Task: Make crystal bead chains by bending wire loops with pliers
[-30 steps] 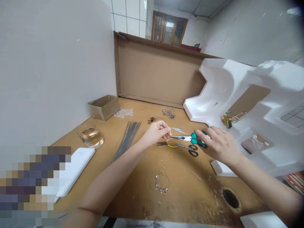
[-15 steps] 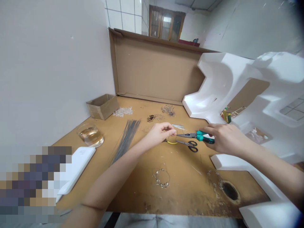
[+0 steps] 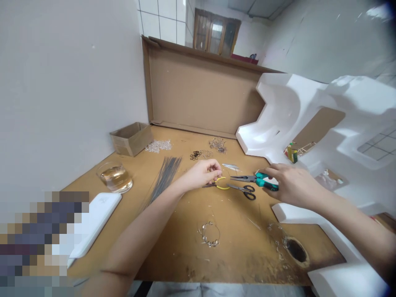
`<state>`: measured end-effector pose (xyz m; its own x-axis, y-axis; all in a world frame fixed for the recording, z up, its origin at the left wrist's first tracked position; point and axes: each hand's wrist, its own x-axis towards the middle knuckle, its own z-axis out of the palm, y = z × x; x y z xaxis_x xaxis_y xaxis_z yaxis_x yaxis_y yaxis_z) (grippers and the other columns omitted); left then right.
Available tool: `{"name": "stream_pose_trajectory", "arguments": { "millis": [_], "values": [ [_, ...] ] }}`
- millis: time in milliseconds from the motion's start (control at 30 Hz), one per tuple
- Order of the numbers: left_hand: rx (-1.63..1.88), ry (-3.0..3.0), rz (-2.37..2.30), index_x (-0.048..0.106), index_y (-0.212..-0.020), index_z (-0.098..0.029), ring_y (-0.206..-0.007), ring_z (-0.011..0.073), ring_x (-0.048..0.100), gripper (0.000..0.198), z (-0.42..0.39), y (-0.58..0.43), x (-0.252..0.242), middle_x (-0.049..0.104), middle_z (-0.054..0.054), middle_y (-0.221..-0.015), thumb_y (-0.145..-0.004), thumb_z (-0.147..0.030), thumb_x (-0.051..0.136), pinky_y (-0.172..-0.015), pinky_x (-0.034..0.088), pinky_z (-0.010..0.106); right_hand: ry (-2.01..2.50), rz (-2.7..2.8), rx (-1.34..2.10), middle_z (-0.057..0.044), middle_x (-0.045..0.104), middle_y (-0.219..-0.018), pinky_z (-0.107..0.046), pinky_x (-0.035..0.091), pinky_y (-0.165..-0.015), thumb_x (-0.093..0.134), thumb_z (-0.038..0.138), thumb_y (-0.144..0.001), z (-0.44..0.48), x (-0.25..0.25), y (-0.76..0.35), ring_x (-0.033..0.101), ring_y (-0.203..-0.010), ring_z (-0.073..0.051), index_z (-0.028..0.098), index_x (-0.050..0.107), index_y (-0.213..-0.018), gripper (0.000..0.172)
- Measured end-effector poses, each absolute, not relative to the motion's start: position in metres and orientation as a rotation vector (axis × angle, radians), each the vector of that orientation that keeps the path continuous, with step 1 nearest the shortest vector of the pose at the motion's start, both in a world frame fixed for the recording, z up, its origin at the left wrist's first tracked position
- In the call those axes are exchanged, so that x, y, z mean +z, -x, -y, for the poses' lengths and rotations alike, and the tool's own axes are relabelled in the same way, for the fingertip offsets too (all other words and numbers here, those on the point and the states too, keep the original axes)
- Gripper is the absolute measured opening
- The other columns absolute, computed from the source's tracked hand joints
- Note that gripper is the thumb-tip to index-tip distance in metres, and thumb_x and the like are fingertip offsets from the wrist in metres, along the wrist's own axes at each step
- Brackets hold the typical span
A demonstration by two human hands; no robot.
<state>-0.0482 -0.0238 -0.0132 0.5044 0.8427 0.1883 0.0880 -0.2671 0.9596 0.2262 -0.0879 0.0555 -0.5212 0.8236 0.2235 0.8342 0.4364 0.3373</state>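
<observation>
My right hand (image 3: 289, 183) grips the green-and-black handles of a pair of needle-nose pliers (image 3: 258, 179), whose jaws point left. My left hand (image 3: 206, 171) is pinched closed a little left of the jaw tips; what sits between its fingers is too small to make out. Just below that hand lie yellow-handled pliers (image 3: 223, 184), partly covered by it. Black-handled scissors (image 3: 246, 190) rest to their right. Nearer me on the table is a ring of wire with clear beads (image 3: 210, 234).
A bundle of grey wires (image 3: 165, 177) lies left of centre. Behind are clear beads (image 3: 158, 146), black loops (image 3: 195, 155) and small metal pieces (image 3: 218, 145). A glass of amber liquid (image 3: 115, 177) and a cardboard box (image 3: 132, 139) stand left; white foam (image 3: 291, 107) borders the right.
My left hand has shifted slightly left, away from the plier tips, opening a gap there. The pliers' handles stay in my right hand. The view has moved slightly.
</observation>
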Motion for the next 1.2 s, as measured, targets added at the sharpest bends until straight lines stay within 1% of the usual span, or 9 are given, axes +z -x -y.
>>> {"name": "stream_pose_trajectory", "arguments": {
  "millis": [67,100,200,300,400,467,600,733,1200],
  "values": [
    [0.964,-1.651,-0.841,0.055,-0.074,-0.015,-0.054,0.0072,0.055,0.01,0.021,0.051,-0.012,0.061,0.001,-0.066,-0.078,-0.024,0.059,-0.051,0.045,0.018,1.545,2.686,-0.504,-0.001,0.065,-0.082,-0.024,0.035,-0.055,0.058,0.034,-0.077,0.087,0.039,-0.237,0.059,-0.067,-0.016,0.026,0.062,-0.105,0.029],
    [0.987,-1.622,-0.846,0.055,-0.074,-0.015,-0.053,0.0071,0.055,0.011,0.02,0.052,-0.011,0.061,0.0,-0.064,-0.078,-0.023,0.06,-0.049,0.045,0.018,1.552,2.736,-0.452,0.001,0.064,-0.075,-0.024,0.034,-0.054,0.057,0.032,-0.078,0.086,0.028,-0.244,0.057,-0.061,-0.015,0.027,0.063,-0.099,0.023],
    [0.956,-1.536,-0.765,0.055,-0.074,-0.014,-0.051,0.008,0.057,0.014,0.019,0.056,-0.006,0.062,0.001,-0.062,-0.078,-0.026,0.061,-0.048,0.046,0.019,1.738,2.592,-0.687,-0.004,0.061,-0.066,-0.027,0.031,-0.053,0.058,0.018,-0.072,0.085,-0.001,-0.263,0.055,-0.058,-0.018,0.02,0.064,-0.08,0.011],
    [0.918,-1.46,-0.664,0.056,-0.074,-0.013,-0.047,0.0065,0.055,0.016,0.021,0.057,-0.003,0.062,0.0,-0.058,-0.076,-0.027,0.064,-0.045,0.044,0.017,1.781,2.348,-0.857,-0.003,0.061,-0.072,-0.027,0.03,-0.051,0.055,0.023,-0.073,0.09,-0.005,-0.27,0.055,-0.061,-0.019,0.02,0.062,-0.089,0.017],
    [0.879,-1.378,-0.587,0.056,-0.072,-0.013,-0.045,0.0052,0.054,0.019,0.022,0.055,-0.003,0.061,-0.001,-0.058,-0.073,-0.029,0.067,-0.04,0.039,0.015,1.513,2.329,-1.039,-0.008,0.062,-0.086,-0.031,0.038,-0.064,0.057,0.031,-0.076,0.099,0.015,-0.26,0.056,-0.076,-0.023,0.018,0.061,-0.099,0.027],
    [0.874,-1.303,-0.562,0.056,-0.071,-0.013,-0.048,0.0052,0.055,0.02,0.022,0.053,-0.005,0.061,-0.001,-0.061,-0.072,-0.029,0.068,-0.039,0.038,0.014,1.361,2.353,-1.154,-0.009,0.062,-0.088,-0.033,0.037,-0.068,0.058,0.034,-0.077,0.105,0.029,-0.248,0.054,-0.078,-0.023,0.017,0.06,-0.104,0.031],
    [0.858,-1.237,-0.545,0.056,-0.07,-0.012,-0.047,0.0039,0.053,0.021,0.023,0.047,-0.01,0.06,-0.001,-0.06,-0.072,-0.03,0.068,-0.038,0.034,0.013,1.152,2.317,-1.365,-0.009,0.064,-0.088,-0.034,0.032,-0.067,0.059,0.032,-0.08,0.112,0.036,-0.225,0.052,-0.077,-0.022,0.019,0.061,-0.106,0.028],
    [0.855,-1.225,-0.563,0.055,-0.067,-0.012,-0.045,0.0032,0.051,0.021,0.026,0.042,-0.012,0.06,0.0,-0.059,-0.071,-0.028,0.068,-0.037,0.032,0.013,1.059,2.281,-1.444,-0.007,0.065,-0.089,-0.034,0.029,-0.067,0.058,0.024,-0.08,0.109,0.034,-0.215,0.051,-0.077,-0.02,0.023,0.059,-0.109,0.029],
    [0.822,-1.168,-0.682,0.054,-0.064,-0.011,-0.046,0.0034,0.053,0.015,0.031,0.034,-0.009,0.06,0.0,-0.06,-0.072,-0.019,0.064,-0.035,0.027,0.014,0.954,2.332,-1.558,-0.004,0.065,-0.087,-0.032,0.025,-0.064,0.058,0.022,-0.082,0.103,0.044,-0.206,0.046,-0.071,-0.018,0.026,0.057,-0.11,0.028]
  ]
}}
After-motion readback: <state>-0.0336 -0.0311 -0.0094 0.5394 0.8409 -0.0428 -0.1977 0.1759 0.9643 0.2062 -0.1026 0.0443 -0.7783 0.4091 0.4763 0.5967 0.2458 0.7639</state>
